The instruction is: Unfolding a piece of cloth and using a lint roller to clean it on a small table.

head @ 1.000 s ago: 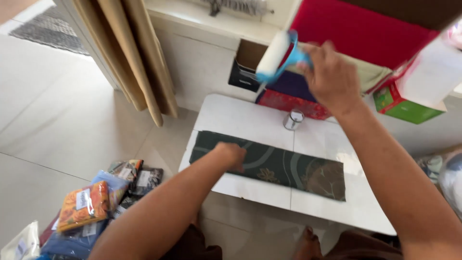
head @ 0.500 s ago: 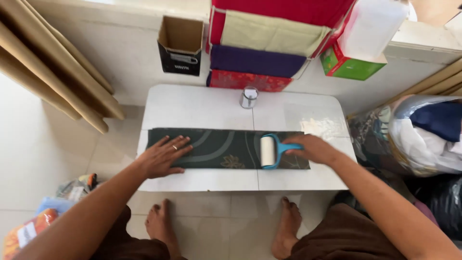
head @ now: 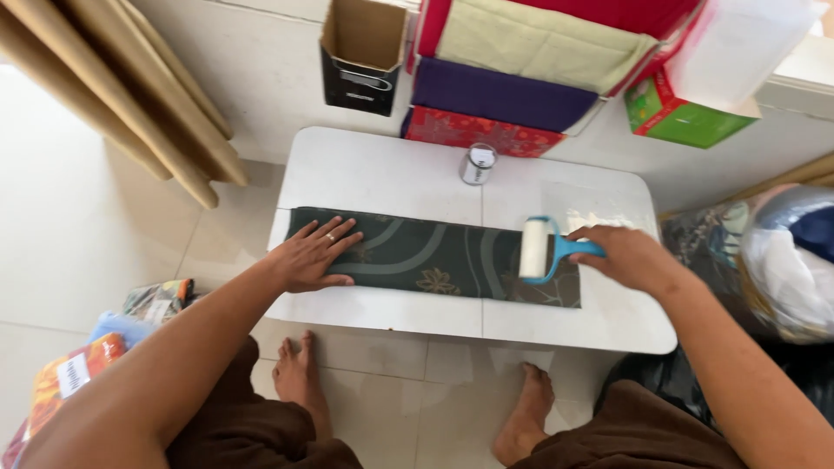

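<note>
On the left, the left hand (head: 311, 256) lies flat, fingers spread and gripping nothing, pressing down the left end of a long dark green patterned cloth (head: 434, 258) that stretches across a low white table (head: 382, 178). Behind the cloth's middle a small metal tin (head: 477, 164) stands on the table, apart from it. On the right, the right hand (head: 630, 257) is closed around the blue handle of a white lint roller (head: 539, 249), whose roll rests on the cloth near its right end.

A green and red carton (head: 686, 113) stands upper right; an open black box (head: 360, 54) stands behind the surface; wrapped orange packets with white labels (head: 74, 375) lie lower left.
</note>
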